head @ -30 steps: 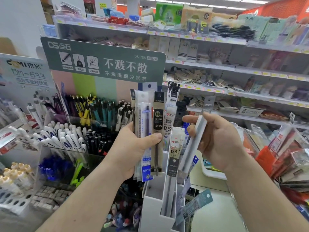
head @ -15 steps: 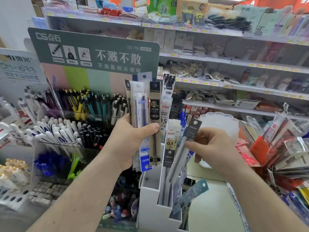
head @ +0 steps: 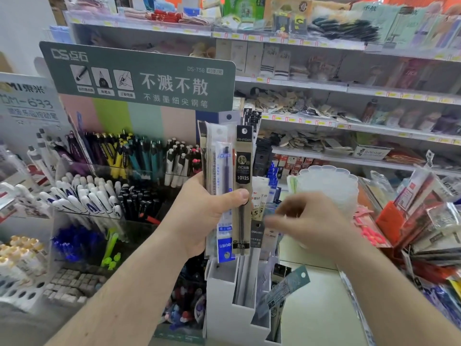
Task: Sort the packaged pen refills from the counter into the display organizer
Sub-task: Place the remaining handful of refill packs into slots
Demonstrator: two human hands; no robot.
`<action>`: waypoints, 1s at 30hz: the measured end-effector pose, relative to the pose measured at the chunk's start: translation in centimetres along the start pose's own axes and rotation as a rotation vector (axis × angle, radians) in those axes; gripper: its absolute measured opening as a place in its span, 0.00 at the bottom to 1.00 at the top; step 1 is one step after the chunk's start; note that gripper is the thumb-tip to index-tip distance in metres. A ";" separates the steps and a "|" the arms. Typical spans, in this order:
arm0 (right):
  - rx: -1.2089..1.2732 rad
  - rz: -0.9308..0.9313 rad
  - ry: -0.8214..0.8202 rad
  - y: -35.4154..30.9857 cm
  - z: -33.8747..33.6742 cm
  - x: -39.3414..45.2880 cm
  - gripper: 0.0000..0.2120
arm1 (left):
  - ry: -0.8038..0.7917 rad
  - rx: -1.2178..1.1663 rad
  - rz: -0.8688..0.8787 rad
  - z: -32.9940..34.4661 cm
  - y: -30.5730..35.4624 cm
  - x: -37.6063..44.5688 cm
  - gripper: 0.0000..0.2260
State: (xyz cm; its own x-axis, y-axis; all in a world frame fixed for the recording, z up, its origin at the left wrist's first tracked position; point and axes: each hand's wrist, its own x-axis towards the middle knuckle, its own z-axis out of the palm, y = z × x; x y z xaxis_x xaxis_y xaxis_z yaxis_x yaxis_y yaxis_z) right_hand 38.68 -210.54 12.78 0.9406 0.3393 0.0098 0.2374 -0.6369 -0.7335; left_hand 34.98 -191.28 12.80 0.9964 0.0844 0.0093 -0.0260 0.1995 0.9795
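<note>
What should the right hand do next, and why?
Probably reach to the bundle of refill packs that the left hand grips and pinch the next one. The right hand, blurred, seems to hold nothing; a pack already stands in the white organizer below.

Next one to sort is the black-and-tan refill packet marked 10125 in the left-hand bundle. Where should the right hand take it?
Pinch the black-and-tan refill packet marked 10125 by its upper end, coming from the right. It stands upright at the bundle's right edge, its top clear above the left hand's thumb, which clamps its middle. The right hand is already alongside.
</note>
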 end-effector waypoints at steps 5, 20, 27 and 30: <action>0.359 -0.095 0.124 -2.1 0.1 1.5 0.15 | -0.085 0.155 -0.041 1.3 -0.1 0.1 0.17; 0.765 0.059 0.293 8.6 -5.5 -1.0 0.07 | 0.059 0.147 -0.014 4.6 -0.6 -1.1 0.09; 0.581 0.191 0.193 14.2 -1.9 -0.6 0.15 | 0.134 0.153 0.008 7.3 -1.3 -1.5 0.12; 0.479 0.217 0.085 15.0 0.1 -0.9 0.16 | 0.158 0.145 0.008 7.9 -1.7 -1.6 0.14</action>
State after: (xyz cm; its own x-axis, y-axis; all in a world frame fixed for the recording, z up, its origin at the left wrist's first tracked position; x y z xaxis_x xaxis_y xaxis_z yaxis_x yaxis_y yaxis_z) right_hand 41.38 -220.30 1.72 0.9768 0.1651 -0.1363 -0.0837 -0.2918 -0.9528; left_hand 34.06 -199.48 12.68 0.9709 0.2395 -0.0035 -0.0104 0.0567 0.9983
